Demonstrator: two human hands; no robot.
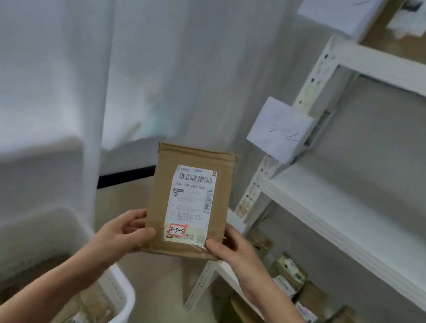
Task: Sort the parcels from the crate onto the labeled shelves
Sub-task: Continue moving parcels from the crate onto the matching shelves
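— Where is the parcel (189, 202)?

— In mid-air, upright, its face to the camera. It is flat brown cardboard with a white shipping label (191, 199), and a red-edged sticker (177, 230) at the label's lower left reads 3-3-5.

— And the hands?

— Both hold its bottom edge, so the parcel rises above them. The left hand (123, 233) grips the lower left corner, thumb on the front and fingers curled behind. The right hand (231, 250) pinches the lower right corner, its thumb lying along the label's bottom edge.

— What lies around it?

— A white crate (119, 296) sits low on the left, under the left forearm, with more brown packets inside. To the right stands a white shelf unit (364, 211) with a paper tag (280, 130) on its front post. Boxed goods (289, 272) fill its lower shelf, beyond the right wrist. A white curtain (85, 45) hangs behind.
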